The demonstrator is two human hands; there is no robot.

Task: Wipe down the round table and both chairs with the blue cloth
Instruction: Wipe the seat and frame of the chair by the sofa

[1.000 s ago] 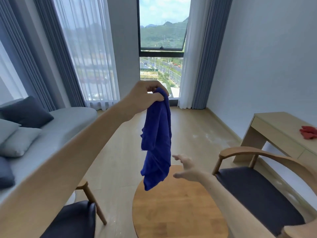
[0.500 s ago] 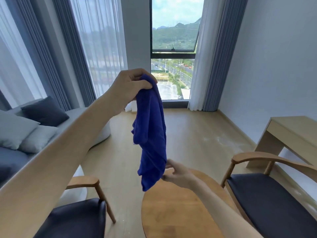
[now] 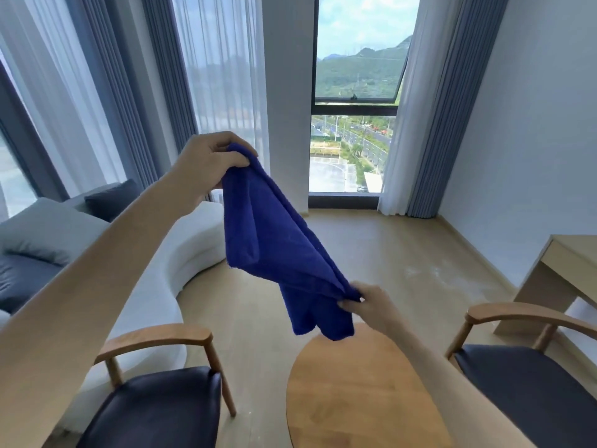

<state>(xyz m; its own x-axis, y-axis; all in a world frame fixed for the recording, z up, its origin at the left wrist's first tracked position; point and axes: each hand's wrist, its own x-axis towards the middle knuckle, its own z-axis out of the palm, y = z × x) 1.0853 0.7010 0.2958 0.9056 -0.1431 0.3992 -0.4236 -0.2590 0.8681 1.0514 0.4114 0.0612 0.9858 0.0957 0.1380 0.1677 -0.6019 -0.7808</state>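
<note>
Blue cloth (image 3: pixel 277 244) hangs in the air above the far edge of the round table (image 3: pixel 361 392), stretched slantwise between both hands. Left hand (image 3: pixel 213 160) pinches its top corner; right hand (image 3: pixel 371 305) pinches a lower edge, loose folds drooping below. Bare floor lies open beyond the table. Left chair (image 3: pixel 155 405) and right chair (image 3: pixel 536 383) flank the table, each cut off by the frame. The desk (image 3: pixel 568 263) is partly out of view.
</note>
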